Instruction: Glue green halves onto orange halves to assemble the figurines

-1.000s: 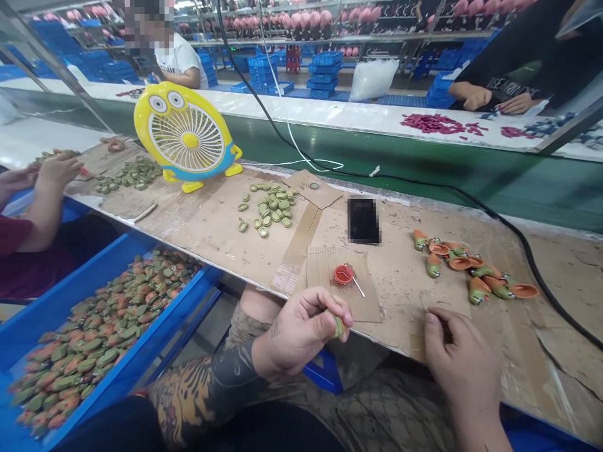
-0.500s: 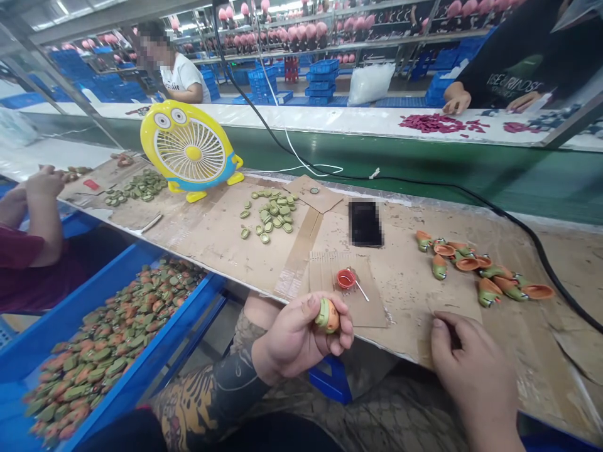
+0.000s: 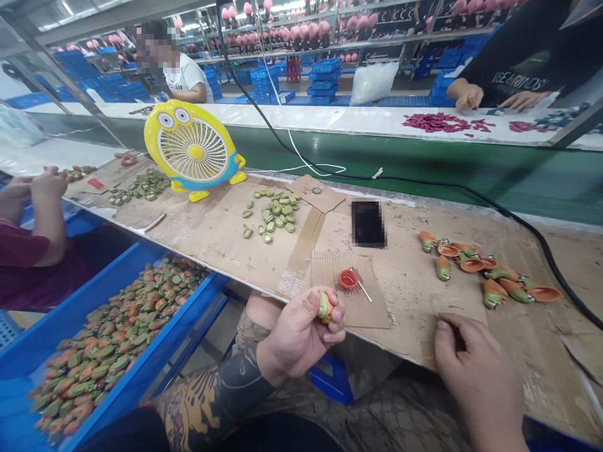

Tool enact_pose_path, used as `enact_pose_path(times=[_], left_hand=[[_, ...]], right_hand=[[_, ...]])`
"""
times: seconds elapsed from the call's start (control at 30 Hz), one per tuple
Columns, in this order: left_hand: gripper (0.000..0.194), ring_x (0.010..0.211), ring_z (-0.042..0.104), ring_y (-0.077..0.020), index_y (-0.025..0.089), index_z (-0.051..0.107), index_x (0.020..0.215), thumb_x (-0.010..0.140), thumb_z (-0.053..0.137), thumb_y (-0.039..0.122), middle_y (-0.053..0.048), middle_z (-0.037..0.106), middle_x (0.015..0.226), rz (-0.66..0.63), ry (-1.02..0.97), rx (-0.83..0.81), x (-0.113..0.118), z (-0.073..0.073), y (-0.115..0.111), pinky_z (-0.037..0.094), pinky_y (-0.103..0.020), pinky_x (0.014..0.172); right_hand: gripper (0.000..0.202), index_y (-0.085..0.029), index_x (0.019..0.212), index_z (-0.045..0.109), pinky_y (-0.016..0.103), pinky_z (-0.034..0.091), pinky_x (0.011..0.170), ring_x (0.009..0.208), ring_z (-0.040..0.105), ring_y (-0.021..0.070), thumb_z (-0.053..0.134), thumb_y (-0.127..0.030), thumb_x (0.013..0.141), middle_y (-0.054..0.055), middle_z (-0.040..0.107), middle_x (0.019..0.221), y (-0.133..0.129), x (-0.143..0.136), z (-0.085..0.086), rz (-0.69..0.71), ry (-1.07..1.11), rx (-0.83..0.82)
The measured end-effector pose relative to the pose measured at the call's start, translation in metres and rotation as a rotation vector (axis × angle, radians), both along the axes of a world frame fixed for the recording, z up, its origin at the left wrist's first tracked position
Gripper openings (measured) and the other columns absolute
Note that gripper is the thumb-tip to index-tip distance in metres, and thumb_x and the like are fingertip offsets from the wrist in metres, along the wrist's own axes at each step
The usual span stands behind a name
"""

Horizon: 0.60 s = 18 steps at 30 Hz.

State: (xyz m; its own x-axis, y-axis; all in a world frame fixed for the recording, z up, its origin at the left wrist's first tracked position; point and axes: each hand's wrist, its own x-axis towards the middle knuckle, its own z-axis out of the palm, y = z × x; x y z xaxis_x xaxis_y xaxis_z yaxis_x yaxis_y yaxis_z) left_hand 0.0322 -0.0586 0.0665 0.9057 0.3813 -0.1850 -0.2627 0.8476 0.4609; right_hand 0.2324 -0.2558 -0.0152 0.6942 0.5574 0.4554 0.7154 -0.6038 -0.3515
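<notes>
A small green and orange piece [image 3: 325,307] is held in the curled fingers of my left hand [image 3: 301,333], in front of the table edge. My right hand [image 3: 478,370] rests at the cardboard-covered table edge on the right, thumb and index finger close together; whether anything is between them is hidden. Beyond my left hand, a red cup [image 3: 348,279] and a white stick [image 3: 364,290] lie on a cardboard square [image 3: 377,312]. Several green and orange hollow pieces [image 3: 472,264] are grouped past my right hand. Small green caps [image 3: 279,213] lie in a pile at centre left.
A yellow fan [image 3: 195,152] and a dark pixelated rectangle [image 3: 369,224] are on the table. A blue bin [image 3: 14,370] full of pieces stands at lower left. A black cable [image 3: 541,242] crosses the right side. Other people work at left, back left and back right.
The fingers of my left hand have closed further around the piece, which is now more covered. My right hand keeps nearly the same pose. The whole view has shifted slightly.
</notes>
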Motion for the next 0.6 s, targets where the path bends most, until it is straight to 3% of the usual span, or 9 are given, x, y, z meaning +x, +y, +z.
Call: enact_pose_path(times=[0.2, 0.27, 0.37, 0.5, 0.6], left_hand=[[0.033, 0.059, 0.045, -0.0085, 0.013, 0.066, 0.088, 0.089, 0.076, 0.044, -0.003, 0.057, 0.072, 0.0, -0.016, 0.125, 0.001, -0.006, -0.002, 0.031, -0.018, 0.054], [0.036, 0.058, 0.045, -0.0084, 0.014, 0.067, 0.088, 0.089, 0.075, 0.049, -0.002, 0.057, 0.071, -0.003, -0.008, 0.235, -0.001, -0.008, -0.001, 0.032, -0.019, 0.054], [0.036, 0.064, 0.055, -0.0122, 0.015, 0.071, 0.095, 0.09, 0.073, 0.051, -0.006, 0.064, 0.077, 0.014, 0.03, 0.664, -0.007, -0.005, 0.005, 0.042, -0.023, 0.06], [0.025, 0.088, 0.069, -0.0234, 0.015, 0.077, 0.105, 0.088, 0.079, 0.034, -0.014, 0.074, 0.095, 0.088, 0.058, 1.354, -0.012, 0.006, 0.013, 0.054, -0.034, 0.081], [0.026, 0.093, 0.072, -0.0259, 0.013, 0.077, 0.106, 0.083, 0.083, 0.023, -0.017, 0.076, 0.098, 0.113, 0.043, 1.543, -0.012, 0.011, 0.015, 0.057, -0.035, 0.085]], right_hand=[[0.038, -0.017, 0.093, 0.069, 0.044, 0.054, 0.083, 0.093, 0.071, 0.0332, 0.04, -0.041, 0.095, 0.013, 0.074, 0.099, 0.0, 0.0, 0.001, -0.003, 0.018, 0.011], [0.038, -0.017, 0.093, 0.069, 0.044, 0.054, 0.082, 0.093, 0.071, 0.0331, 0.04, -0.041, 0.094, 0.013, 0.074, 0.099, 0.0, 0.0, 0.001, -0.003, 0.017, 0.009], [0.037, -0.017, 0.095, 0.069, 0.043, 0.054, 0.082, 0.093, 0.071, 0.033, 0.041, -0.041, 0.095, 0.013, 0.074, 0.1, 0.0, 0.0, -0.001, -0.005, 0.018, 0.0], [0.038, -0.016, 0.095, 0.07, 0.043, 0.054, 0.082, 0.094, 0.071, 0.0338, 0.042, -0.041, 0.095, 0.013, 0.074, 0.099, -0.001, 0.0, -0.002, -0.007, 0.005, 0.003], [0.039, -0.016, 0.095, 0.07, 0.044, 0.054, 0.081, 0.094, 0.071, 0.0342, 0.041, -0.042, 0.095, 0.013, 0.074, 0.099, -0.002, 0.0, -0.002, -0.008, -0.007, -0.006]])
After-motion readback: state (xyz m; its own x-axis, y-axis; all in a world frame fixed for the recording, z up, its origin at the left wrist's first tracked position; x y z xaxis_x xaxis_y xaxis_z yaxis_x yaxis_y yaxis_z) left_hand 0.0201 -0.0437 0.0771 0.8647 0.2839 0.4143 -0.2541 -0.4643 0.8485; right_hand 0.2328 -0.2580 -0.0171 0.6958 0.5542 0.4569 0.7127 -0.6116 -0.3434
